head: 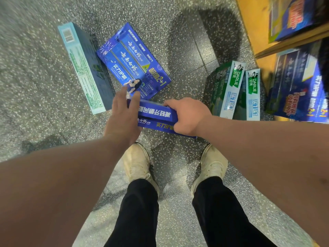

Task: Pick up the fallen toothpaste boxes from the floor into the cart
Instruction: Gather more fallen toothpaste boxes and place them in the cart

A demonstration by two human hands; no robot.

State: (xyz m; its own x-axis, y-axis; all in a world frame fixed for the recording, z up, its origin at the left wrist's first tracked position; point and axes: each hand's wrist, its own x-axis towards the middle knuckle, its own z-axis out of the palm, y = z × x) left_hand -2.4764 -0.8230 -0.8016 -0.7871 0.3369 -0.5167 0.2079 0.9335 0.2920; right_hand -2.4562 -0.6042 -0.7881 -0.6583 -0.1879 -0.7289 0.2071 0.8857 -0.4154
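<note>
Two hands on one fallen toothpaste box, lift about to start.
Just past the shoes (137, 161), the right hand (187, 116) curls round the right end of the blue box (157, 115), low by the floor (35, 86). The left hand (124, 116) lays straight fingers against its left end. Next, I judge: raise it level toward the cart, which is out of view. Beyond wait a flat blue pack (133, 57), a pale box (83, 68) and green boxes (229, 90).
</note>
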